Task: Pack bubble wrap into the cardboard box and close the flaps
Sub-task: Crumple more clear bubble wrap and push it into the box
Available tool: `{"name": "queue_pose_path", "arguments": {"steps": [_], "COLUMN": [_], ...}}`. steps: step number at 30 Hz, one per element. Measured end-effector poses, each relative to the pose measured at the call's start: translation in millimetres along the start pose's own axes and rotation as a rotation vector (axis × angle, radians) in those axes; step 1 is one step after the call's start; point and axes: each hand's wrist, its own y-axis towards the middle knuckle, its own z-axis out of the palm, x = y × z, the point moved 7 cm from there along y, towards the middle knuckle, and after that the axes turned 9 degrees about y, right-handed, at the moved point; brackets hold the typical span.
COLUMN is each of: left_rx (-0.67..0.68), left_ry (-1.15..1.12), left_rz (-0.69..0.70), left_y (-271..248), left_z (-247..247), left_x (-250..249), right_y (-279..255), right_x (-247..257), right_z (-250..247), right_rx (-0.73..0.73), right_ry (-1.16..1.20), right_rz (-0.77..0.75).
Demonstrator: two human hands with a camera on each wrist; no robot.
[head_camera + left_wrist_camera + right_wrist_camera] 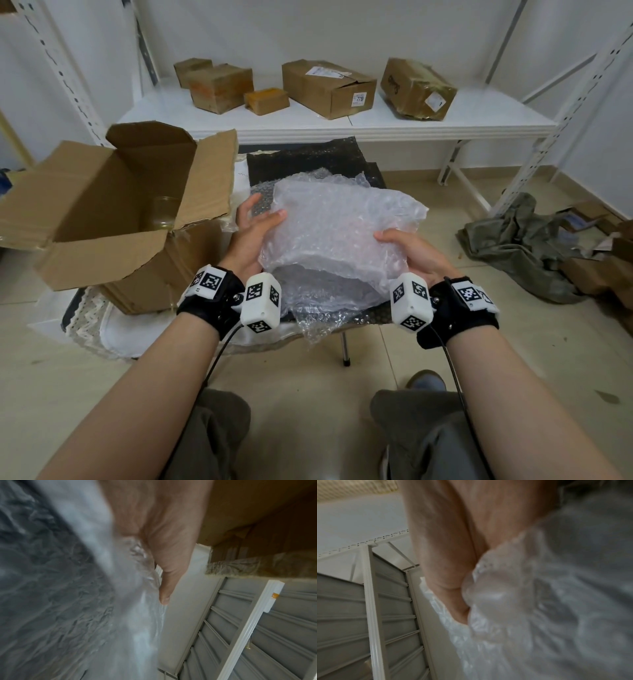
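The bubble wrap (337,236) is a crumpled, folded wad held up just right of the cardboard box (102,219), above the dark-covered surface (308,156) on which the box stands; none of it is over the opening yet. The box stands with all its flaps (212,178) up or splayed outward, and what looks like a clear glass jar (164,212) sits inside, so by my reading the packing has barely begun: the wad has yet to go in, and every flap is left to fold down. The left hand (255,226), nearer the box, clasps the wad's edge with its thumb on top and the other fingers (251,202) spread behind the plastic. The right hand (409,253), on the side away from the box, grips the opposite edge, thumb over it, fingers curled beneath and mostly hidden.
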Motion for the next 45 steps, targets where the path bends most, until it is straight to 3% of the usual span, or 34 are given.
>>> {"name": "queue_pose_path", "arguments": {"steps": [2, 5, 7, 12, 17, 21, 29, 36, 41, 45], "left_rx": [-0.026, -0.061, 0.006, 0.296, 0.449, 0.421, 0.399, 0.372, 0.361, 0.323], "left_ry": [0.023, 0.270, 0.304, 0.295, 0.067, 0.129, -0.018, -0.018, -0.052, -0.182], "left_rz": [0.048, 0.190, 0.258, 0.165, 0.015, 0.032, -0.044, -0.110, -0.100, -0.157], "left_y": [-0.5, -5.6, -16.3, -27.5, -28.9, -30.8, -24.1, -22.1, -16.7, -14.9], "left_z": [-2.2, 3.4, 18.7, 56.3, 68.1, 71.8, 68.1, 66.8, 63.6, 64.2], "left_x": [-0.9, -11.4, -23.7, -23.1, -8.3, -2.2, 3.6, 8.0, 13.0, 16.7], "right_y": [1.9, 5.5, 8.4, 12.0, 15.4, 22.5, 21.7, 21.2, 23.1, 26.2], "right_x": [1.6, -1.8, -4.3, -5.3, -11.0, -14.5, -5.5, -6.6, -7.0, -5.1], "right_z": [-0.1, 3.4, 9.5, 29.0, 40.2, 36.1, 40.8, 42.1, 29.7, 25.4], "right_rx": [0.002, 0.023, 0.058, 0.137, 0.172, 0.110, 0.043, 0.114, 0.000, -0.062], "right_ry": [0.038, 0.186, 0.244, 0.273, 0.156, 0.098, 0.125, 0.105, 0.020, 0.130], "right_rz": [-0.041, -0.074, -0.087, -0.121, -0.101, -0.110, -0.242, -0.208, -0.157, -0.234]}}
